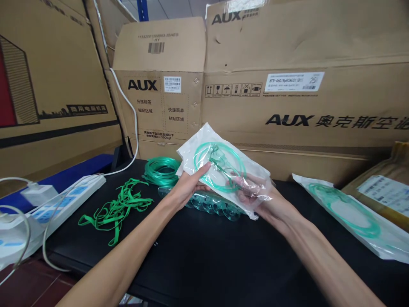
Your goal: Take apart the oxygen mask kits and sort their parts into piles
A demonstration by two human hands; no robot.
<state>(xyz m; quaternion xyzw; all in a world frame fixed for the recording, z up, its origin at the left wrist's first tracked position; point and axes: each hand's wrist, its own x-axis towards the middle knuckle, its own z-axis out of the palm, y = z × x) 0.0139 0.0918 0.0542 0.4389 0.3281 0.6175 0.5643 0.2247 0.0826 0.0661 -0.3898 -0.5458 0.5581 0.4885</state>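
Above the black desk (pixel 223 260), we hold up a clear-and-white bag (pixel 257 164) with looped green tubing (pixel 195 160) inside. Our left hand (pixel 189 185) has its grip pinched on the bag's left lower edge, thumb on top. Our right hand (pixel 255 187) reaches into the bag's right end; through the glare we cannot tell whether that grip pinches the tubing. Just beneath lies a row of clear green-tinted pieces (pixel 217 208), near a coil of green tubing (pixel 159 179) and tangled green straps (pixel 128 200). Another filled bag (pixel 388 247) rests at right.
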